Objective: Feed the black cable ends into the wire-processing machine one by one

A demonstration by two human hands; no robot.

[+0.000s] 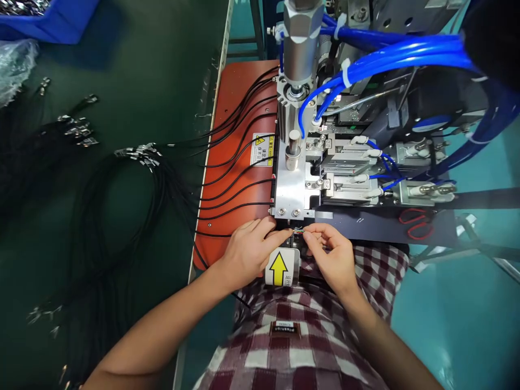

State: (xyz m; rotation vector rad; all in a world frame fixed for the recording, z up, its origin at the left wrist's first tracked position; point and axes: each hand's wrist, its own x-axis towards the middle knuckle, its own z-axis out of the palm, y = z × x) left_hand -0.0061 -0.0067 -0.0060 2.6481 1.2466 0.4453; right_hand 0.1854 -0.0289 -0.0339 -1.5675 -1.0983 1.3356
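right hand (333,257) pinches wires (298,231) near arrow label (278,268)

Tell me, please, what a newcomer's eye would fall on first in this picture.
Probably the bright blue tubes arching across the upper right, then the yellow arrow at the lower middle. Just above the arrow, the left hand and right hand pinch thin wires between them. Left of the metal block, black cables cross an orange-red board.
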